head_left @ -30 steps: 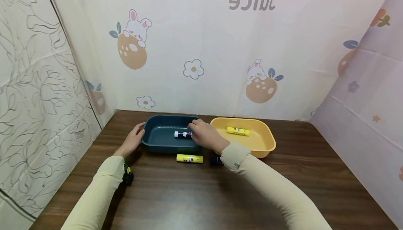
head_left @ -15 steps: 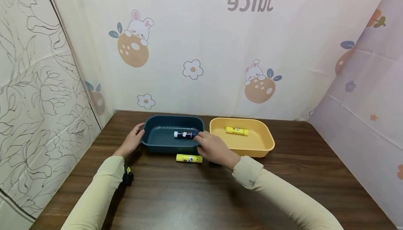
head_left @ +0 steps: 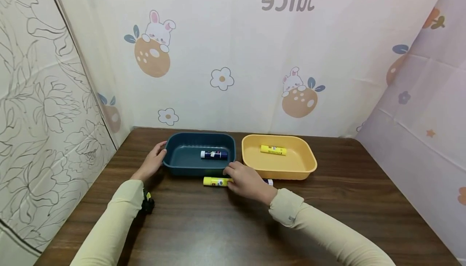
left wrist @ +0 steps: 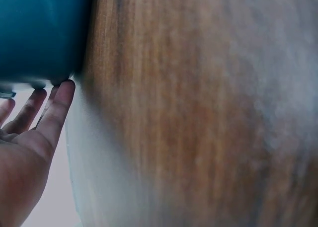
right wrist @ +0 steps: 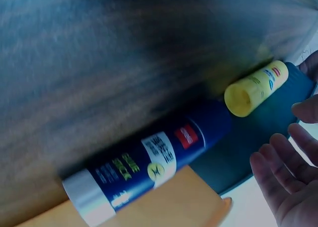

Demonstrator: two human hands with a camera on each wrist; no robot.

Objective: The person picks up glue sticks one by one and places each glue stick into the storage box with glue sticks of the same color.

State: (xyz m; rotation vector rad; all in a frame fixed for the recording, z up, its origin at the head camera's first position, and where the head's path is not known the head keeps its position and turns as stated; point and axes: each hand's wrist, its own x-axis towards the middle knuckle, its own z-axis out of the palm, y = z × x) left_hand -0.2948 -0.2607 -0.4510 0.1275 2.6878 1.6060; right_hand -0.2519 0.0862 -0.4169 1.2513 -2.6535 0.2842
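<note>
My left hand [head_left: 152,162] touches the left end of the dark blue tray [head_left: 198,172]. In the left wrist view its fingers [left wrist: 57,113] are nearly straight, tips against the tray wall. Inside that tray lies a navy glue stick [head_left: 214,155] with a white end. My right hand [head_left: 246,180] is at the tray's front right corner, over the right end of a yellow glue stick [head_left: 215,181] on the table. The right wrist view shows its fingers [right wrist: 278,167] spread, apart from that yellow stick [right wrist: 257,90]. A second navy glue stick [right wrist: 144,157] lies beside it, mostly hidden by my hand in the head view.
A yellow tray [head_left: 280,174] stands just right of the blue one, holding another yellow glue stick [head_left: 273,150]. Both trays sit near the back of the brown wooden table [head_left: 204,225], before a patterned wall cloth [head_left: 233,35].
My right hand has left the navy glue stick in the blue tray and come over the rim, forward and down to the yellow glue stick. My left hand has stayed at the tray.
</note>
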